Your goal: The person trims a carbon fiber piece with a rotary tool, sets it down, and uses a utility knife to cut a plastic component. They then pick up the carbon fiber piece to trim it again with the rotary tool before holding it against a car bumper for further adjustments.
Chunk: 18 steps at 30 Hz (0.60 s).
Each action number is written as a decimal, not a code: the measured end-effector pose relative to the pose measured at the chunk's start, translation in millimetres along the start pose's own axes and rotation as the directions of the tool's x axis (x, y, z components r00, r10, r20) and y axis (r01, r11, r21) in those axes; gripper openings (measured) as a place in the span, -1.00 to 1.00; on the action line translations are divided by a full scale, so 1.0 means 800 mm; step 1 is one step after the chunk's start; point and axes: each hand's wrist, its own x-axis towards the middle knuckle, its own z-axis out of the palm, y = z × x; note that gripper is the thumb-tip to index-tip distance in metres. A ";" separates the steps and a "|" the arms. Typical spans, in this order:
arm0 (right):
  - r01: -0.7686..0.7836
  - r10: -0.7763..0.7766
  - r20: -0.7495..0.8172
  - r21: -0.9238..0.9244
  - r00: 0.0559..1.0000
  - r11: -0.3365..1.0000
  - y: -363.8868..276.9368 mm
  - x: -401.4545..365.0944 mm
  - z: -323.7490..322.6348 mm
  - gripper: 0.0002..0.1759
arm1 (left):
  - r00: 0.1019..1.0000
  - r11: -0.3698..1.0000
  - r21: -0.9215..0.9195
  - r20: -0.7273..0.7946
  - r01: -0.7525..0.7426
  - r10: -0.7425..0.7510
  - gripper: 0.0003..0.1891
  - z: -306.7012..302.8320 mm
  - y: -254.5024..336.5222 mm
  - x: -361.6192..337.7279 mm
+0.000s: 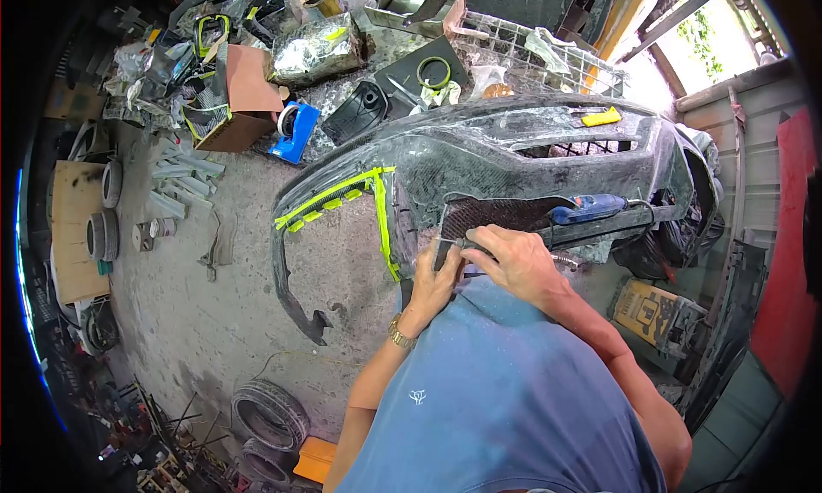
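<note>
A large grey, dusty car-body part [428, 163] stretches across the middle, with yellow-green tape [383, 223] on its left side. On it, near my body, lies a dark woven-pattern piece [501, 215]. My left hand [435, 280], with a gold watch on the wrist, has its fingers bent at this piece's lower left corner. My right hand [514, 260] meets it there, thumb and fingers drawn together at the edge. Whatever small thing lies between the fingertips is too small to name. A blue power tool [589, 208] rests right of the piece, and a yellow-handled cutter [601, 117] lies farther back.
A blue tape dispenser [295, 133], a cardboard box [244, 99], a black tray [358, 112] and a foil-wrapped block [317, 49] stand behind. Tires [270, 414] lie on the floor at lower left. A yellow box [648, 311] sits at right, beside black bags.
</note>
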 end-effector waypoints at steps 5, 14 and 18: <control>0.022 -0.022 0.011 0.005 1.000 1.000 0.000 -0.001 0.001 -0.77 | 0.983 0.970 0.166 -0.006 -0.179 0.182 -0.82 0.003 0.008 0.001; -0.053 0.050 0.078 0.038 0.996 0.998 -0.001 0.000 -0.003 -0.74 | 1.000 1.000 -0.010 -0.007 -0.026 0.026 -0.81 0.001 0.006 0.002; -0.054 0.062 -0.042 0.174 0.997 0.983 -0.002 0.002 -0.015 -0.76 | 0.978 0.960 -0.190 0.081 0.206 -0.193 -0.85 -0.005 0.013 0.008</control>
